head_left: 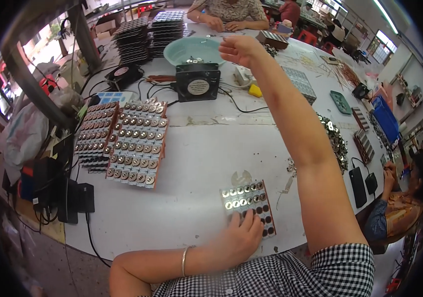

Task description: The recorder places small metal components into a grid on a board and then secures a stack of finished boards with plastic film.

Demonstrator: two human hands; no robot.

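Note:
My left hand (243, 240), with a bangle on its wrist, rests fingers spread on the near part of a small panel (270, 210). Rows of shiny round metal discs (243, 195) fill the panel's far side, while dark round spots (268, 219) show closer to me; my fingers hide some of them. Stretched far forward, my right hand (243, 51) hovers by the right rim of a pale green bowl (174, 52). Its fingers point left, slightly apart, and I see nothing in them. Small metal pieces (195, 61) lie in the bowl.
Filled disc panels (137, 143) are stacked at left, near a black fan (198, 83) and cables. Dark tray stacks (132, 39) stand at the back. A loose metal-parts heap (337, 141) lies right of my arm. Co-workers sit opposite (228, 15) and at right (404, 208).

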